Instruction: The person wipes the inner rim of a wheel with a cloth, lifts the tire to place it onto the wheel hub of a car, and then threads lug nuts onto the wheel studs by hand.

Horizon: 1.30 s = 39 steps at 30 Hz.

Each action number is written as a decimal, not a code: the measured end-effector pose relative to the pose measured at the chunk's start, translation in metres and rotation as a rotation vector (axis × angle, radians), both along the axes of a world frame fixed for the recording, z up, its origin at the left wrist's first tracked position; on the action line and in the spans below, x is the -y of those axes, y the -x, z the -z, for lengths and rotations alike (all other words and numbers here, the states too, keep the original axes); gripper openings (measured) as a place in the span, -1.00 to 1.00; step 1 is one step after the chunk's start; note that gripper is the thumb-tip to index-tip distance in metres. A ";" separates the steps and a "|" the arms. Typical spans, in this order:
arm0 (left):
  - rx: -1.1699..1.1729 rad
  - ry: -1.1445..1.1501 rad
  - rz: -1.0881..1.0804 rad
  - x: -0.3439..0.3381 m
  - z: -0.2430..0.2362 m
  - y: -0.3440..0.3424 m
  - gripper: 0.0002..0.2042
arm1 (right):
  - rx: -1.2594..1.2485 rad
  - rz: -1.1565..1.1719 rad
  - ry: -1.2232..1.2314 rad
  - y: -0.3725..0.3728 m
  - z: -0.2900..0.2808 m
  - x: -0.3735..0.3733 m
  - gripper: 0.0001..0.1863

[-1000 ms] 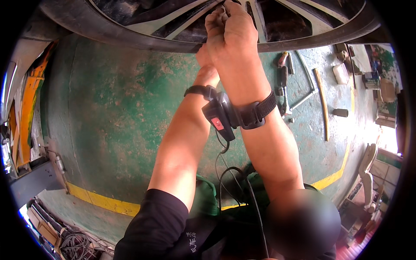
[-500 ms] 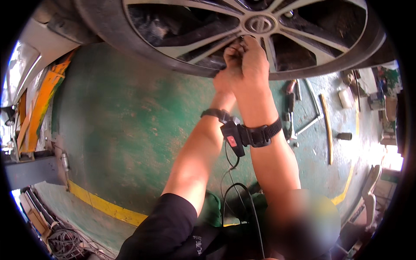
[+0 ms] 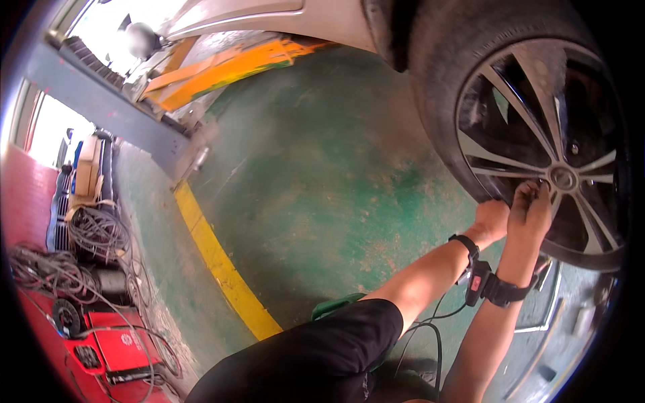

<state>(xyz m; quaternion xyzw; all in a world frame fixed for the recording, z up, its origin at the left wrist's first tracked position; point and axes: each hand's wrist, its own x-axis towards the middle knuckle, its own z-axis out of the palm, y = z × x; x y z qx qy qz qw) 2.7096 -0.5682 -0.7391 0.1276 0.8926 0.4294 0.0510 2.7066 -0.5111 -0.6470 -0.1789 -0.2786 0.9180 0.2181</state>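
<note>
A car wheel [image 3: 563,176] with silver spokes and a black tire [image 3: 435,80] fills the upper right. Just below the hub, my right hand [image 3: 531,208] has its fingers bent against the spokes, closed on something I cannot make out. My left hand [image 3: 492,218] is at the wheel's lower left edge, slightly behind my right hand; its fingertips are hidden. Black straps with a small cabled device [image 3: 478,282] sit on my wrists.
Orange lift parts [image 3: 222,67] lie beyond a grey beam [image 3: 114,114]. A red machine [image 3: 124,342] and coiled hoses [image 3: 94,232] stand at left, past a yellow floor line [image 3: 222,262]. Metal tools [image 3: 541,326] lie on the green floor at lower right.
The view has swung left, shifting the wheel and both hands rightward in the picture and showing more of the red machine. My hands stay at the wheel's lower part.
</note>
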 end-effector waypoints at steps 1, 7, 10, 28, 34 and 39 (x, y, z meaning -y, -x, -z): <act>0.019 -0.002 -0.035 0.003 0.008 -0.001 -0.77 | 0.032 -0.023 0.005 -0.004 -0.010 0.014 -0.86; 0.048 -0.006 -0.044 0.003 -0.006 0.000 -0.78 | 0.004 -0.043 -0.042 0.002 -0.002 0.006 -0.83; 0.046 -0.003 -0.037 0.003 -0.007 0.000 -0.77 | 0.035 -0.031 -0.082 0.000 -0.007 0.013 -0.82; 0.024 0.112 0.059 0.012 -0.002 0.010 -0.68 | 0.129 0.081 -0.042 -0.006 -0.029 0.047 -0.86; 0.036 0.144 0.058 0.010 -0.004 0.011 -0.67 | 0.173 0.144 0.165 -0.015 -0.049 0.047 -0.88; 0.026 0.151 0.051 0.006 -0.004 0.012 -0.66 | 0.118 0.128 0.130 -0.028 -0.041 0.044 -0.85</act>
